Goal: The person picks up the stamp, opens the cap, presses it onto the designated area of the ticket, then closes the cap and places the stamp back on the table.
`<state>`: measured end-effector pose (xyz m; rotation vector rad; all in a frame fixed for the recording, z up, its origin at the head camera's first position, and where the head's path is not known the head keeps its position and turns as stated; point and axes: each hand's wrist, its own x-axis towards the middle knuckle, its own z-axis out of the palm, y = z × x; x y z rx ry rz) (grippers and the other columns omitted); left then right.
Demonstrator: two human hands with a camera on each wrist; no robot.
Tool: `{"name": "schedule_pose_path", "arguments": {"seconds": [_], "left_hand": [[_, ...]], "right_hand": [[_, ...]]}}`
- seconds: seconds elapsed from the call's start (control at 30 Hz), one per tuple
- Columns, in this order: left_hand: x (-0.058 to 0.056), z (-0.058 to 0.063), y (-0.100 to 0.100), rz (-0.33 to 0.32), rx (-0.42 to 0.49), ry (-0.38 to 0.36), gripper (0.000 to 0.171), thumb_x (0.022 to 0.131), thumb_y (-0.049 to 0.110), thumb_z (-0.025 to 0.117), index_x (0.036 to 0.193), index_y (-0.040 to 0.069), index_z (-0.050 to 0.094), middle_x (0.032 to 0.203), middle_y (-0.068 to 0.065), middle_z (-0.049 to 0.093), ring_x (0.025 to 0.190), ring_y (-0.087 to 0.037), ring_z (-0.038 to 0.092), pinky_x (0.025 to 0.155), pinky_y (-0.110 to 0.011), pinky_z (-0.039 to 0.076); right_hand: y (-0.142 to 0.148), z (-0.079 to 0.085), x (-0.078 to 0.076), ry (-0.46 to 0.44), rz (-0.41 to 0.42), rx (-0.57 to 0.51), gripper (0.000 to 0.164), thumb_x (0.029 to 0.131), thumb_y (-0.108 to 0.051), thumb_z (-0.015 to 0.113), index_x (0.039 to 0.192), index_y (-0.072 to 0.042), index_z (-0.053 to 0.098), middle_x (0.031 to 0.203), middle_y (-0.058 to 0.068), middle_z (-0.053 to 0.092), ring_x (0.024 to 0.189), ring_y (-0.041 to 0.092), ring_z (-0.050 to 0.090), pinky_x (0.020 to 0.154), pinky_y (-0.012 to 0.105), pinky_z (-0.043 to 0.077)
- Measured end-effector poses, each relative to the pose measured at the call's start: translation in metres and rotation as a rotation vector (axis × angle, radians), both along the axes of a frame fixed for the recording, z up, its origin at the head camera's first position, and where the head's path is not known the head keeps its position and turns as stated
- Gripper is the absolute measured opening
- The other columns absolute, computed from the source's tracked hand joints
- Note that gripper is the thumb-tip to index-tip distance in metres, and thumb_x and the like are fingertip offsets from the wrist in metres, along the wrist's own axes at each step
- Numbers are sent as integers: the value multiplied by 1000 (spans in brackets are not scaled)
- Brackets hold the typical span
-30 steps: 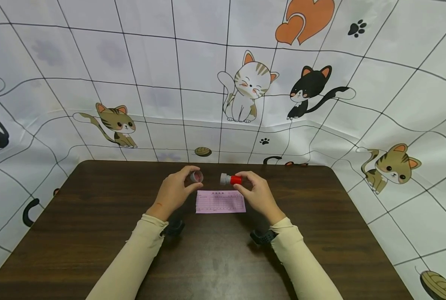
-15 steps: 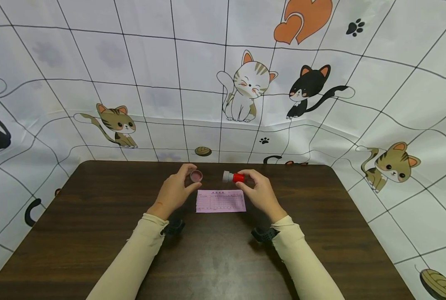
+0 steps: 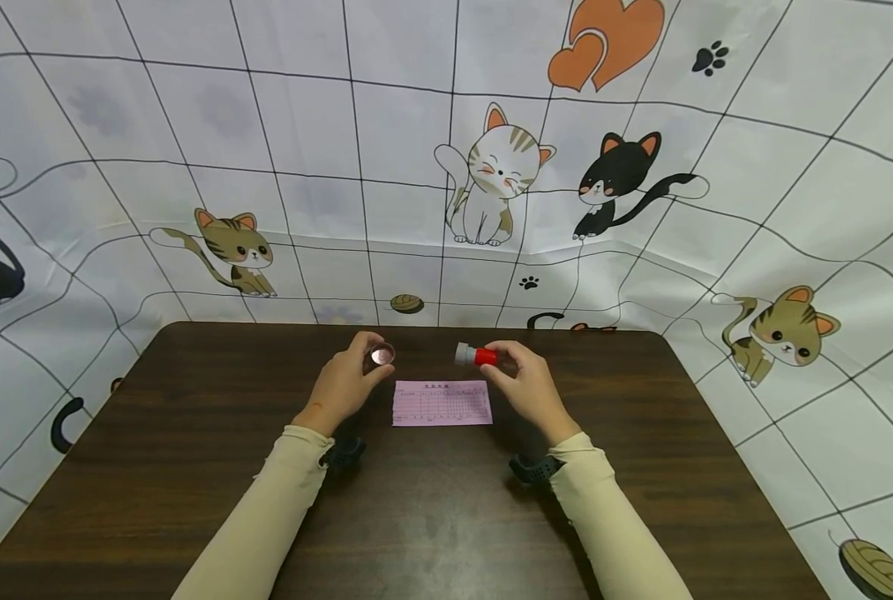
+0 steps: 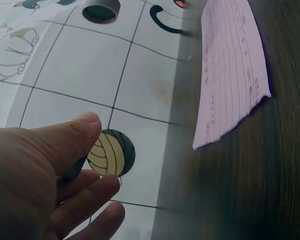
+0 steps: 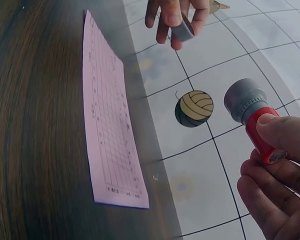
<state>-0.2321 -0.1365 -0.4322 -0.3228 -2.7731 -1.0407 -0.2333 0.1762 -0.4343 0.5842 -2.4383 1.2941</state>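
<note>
Between thumb and fingers, my left hand (image 3: 337, 387) pinches a small grey round cap (image 3: 382, 355), its round face turned up to the head camera. In the left wrist view the hand mostly hides it. My right hand (image 3: 532, 387) grips the red end of a small red and grey stamp (image 5: 257, 120). Its wide grey head points left, towards the cap, with a gap between the two. A pink printed form (image 3: 442, 403) lies flat on the table, below and between the hands; neither hand touches it.
Dark wood-grain table (image 3: 191, 467) with a straight far edge. Behind and around it hangs a white grid-patterned cloth (image 3: 401, 208) printed with cartoon cats. Each wrist wears a dark strap.
My hands have drifted apart, the left with the cap to the left, the right with the stamp to the right. The cap's face has turned. The form has stayed put.
</note>
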Motion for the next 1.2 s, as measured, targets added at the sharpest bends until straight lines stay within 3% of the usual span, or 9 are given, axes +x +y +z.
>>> {"name": "schedule_pose_path", "arguments": {"seconds": [0.33, 0.6, 0.8, 1.2], "left_hand": [[-8, -7, -5, 23, -19, -48, 50, 97, 31, 75, 136, 11, 50, 122, -15, 71, 102, -32, 69, 87, -52, 53], [-17, -13, -9, 12, -53, 23, 45, 91, 27, 82, 127, 5, 66, 127, -16, 61, 121, -37, 54, 102, -56, 46], [-17, -17, -12, 47, -98, -18, 48, 93, 28, 80, 132, 4, 66, 125, -18, 64, 119, -39, 57, 101, -57, 48], [-21, -26, -17, 104, -94, -68, 49, 93, 27, 79, 134, 2, 64, 131, -21, 64, 123, -41, 58, 104, -59, 47]], "right_hand": [[11, -6, -4, -39, -37, 16, 31, 91, -10, 80, 119, -3, 70, 114, 15, 72, 101, 29, 73, 93, 46, 58], [23, -8, -7, -64, -57, 19, 32, 91, -11, 80, 120, -4, 69, 115, 15, 72, 100, 29, 72, 93, 46, 58], [30, -9, -8, -80, -66, 34, 33, 92, -12, 79, 122, -4, 69, 118, 15, 71, 103, 29, 72, 94, 46, 58], [38, -7, -6, -78, -84, 31, 33, 92, -11, 80, 121, -4, 69, 116, 15, 72, 102, 29, 72, 94, 46, 58]]}}
